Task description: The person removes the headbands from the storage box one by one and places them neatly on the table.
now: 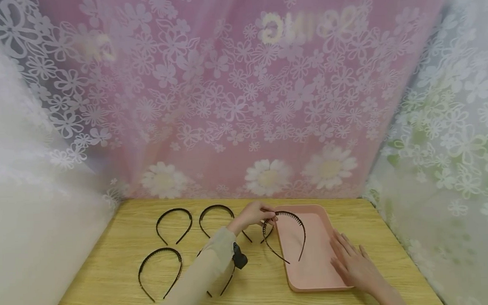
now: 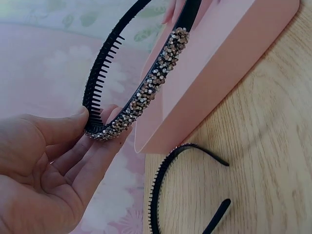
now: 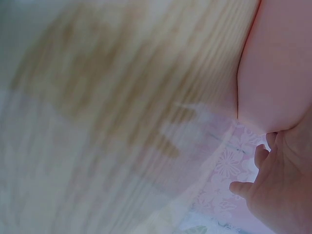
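A black toothed headband [image 1: 304, 233] with sparkling stones [image 2: 146, 95] along its band is pinched between the thumb and fingers of my left hand [image 1: 254, 215]. It is held up over the left side of a pink tray [image 1: 308, 271], its two ends pointing down. Below that hand, another black headband [image 2: 155, 195] lies on the table beside the tray, partly hidden in the head view. My right hand [image 1: 356, 263] lies against the tray's right rim with its fingers extended, holding no headband.
On the wooden table [image 1: 122, 251] to the left lie several more headbands, among them one at the back left [image 1: 173, 209] and one at the front left [image 1: 158, 249]. My left forearm partly covers another. Flowered curtains [image 1: 234, 103] enclose the table's back and sides.
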The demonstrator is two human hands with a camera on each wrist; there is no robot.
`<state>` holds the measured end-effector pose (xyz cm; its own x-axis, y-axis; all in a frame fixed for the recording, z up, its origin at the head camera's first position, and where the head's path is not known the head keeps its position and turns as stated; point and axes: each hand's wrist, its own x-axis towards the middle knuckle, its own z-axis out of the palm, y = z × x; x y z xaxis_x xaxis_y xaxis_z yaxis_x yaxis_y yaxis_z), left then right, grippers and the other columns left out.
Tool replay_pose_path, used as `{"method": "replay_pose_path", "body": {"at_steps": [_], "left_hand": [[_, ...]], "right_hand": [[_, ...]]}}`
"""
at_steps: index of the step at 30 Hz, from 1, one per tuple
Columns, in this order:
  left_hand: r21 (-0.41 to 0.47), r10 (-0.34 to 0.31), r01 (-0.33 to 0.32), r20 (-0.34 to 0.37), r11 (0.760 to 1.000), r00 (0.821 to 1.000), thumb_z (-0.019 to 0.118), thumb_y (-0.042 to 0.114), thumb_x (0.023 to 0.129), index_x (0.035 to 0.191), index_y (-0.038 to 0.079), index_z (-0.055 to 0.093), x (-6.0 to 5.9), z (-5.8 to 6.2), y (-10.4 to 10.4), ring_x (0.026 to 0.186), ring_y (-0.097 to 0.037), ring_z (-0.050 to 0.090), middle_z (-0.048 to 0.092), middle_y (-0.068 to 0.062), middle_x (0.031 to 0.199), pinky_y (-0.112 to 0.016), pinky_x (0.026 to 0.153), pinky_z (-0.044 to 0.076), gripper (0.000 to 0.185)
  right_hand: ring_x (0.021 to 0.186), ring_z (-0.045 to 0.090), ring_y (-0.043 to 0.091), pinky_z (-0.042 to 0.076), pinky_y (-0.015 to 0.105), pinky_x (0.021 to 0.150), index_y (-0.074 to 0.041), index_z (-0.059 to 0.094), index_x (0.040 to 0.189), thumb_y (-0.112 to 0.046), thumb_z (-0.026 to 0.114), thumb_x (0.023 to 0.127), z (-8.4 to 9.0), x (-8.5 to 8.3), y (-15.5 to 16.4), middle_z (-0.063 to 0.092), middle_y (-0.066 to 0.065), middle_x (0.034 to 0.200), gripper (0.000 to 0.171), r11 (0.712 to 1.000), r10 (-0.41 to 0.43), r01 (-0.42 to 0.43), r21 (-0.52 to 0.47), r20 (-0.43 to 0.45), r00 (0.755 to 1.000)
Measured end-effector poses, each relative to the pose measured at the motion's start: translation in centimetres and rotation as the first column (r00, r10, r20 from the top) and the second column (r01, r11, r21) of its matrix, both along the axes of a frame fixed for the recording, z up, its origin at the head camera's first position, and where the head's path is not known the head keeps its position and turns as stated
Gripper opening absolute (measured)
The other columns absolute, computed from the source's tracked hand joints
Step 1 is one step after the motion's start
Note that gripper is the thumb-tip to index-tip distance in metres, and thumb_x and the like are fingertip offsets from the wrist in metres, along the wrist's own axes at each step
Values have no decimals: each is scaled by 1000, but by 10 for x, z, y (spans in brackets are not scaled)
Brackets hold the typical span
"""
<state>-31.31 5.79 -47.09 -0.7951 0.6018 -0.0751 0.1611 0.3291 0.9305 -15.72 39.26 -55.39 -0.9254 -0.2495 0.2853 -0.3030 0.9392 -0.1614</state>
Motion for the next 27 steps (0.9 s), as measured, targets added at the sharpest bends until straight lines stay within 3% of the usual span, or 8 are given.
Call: {"method": "replay_pose_path", "body": {"at_steps": [3, 6, 13, 22, 27], "left_hand": [[5, 15, -15, 10, 1000, 1000, 62, 14, 103, 126, 3, 71, 0, 2, -6, 93, -28, 73, 74, -20, 111, -50, 82, 59, 27], [26, 17, -18, 38, 1000, 999, 61, 12, 103, 127, 2, 69, 0, 2, -13, 101, -38, 71, 72, -24, 114, -48, 80, 60, 28], [34, 7, -9, 40, 999, 999, 60, 12, 103, 128, -1, 68, -1, -4, -24, 103, -41, 70, 74, -21, 111, -35, 70, 61, 29], [3, 21, -21, 59, 1000, 998, 61, 13, 103, 129, -1, 68, 4, -11, -38, 103, -42, 70, 76, -15, 107, -53, 81, 59, 30], [13, 15, -17, 89, 1000, 996, 60, 12, 103, 125, -1, 69, 8, -19, -46, 104, -42, 69, 75, -15, 108, -46, 79, 60, 27]], "right_hand": [[150, 30, 35, 28, 75, 105, -5, 46, 152, -35, 60, 103, 2, -1, 0, 32, 12, 164, 60, 1000, -10, 10, 5, 38, 999], [149, 31, 37, 27, 75, 106, -5, 45, 153, -35, 59, 103, 5, 0, 0, 32, 13, 164, 60, 1000, -13, 12, 10, 63, 998], [148, 32, 36, 30, 75, 105, -4, 47, 151, -33, 60, 103, 4, 0, 0, 34, 12, 163, 58, 1000, -2, 2, 27, 23, 1000], [153, 26, 27, 32, 75, 102, -6, 48, 152, -32, 62, 101, -2, 0, 2, 32, 9, 164, 59, 1000, 19, -19, 3, -32, 999], [150, 30, 34, 29, 75, 105, -4, 46, 152, -33, 60, 103, 2, -1, 1, 32, 13, 164, 59, 1000, -1, 1, 4, 30, 1000]]}}
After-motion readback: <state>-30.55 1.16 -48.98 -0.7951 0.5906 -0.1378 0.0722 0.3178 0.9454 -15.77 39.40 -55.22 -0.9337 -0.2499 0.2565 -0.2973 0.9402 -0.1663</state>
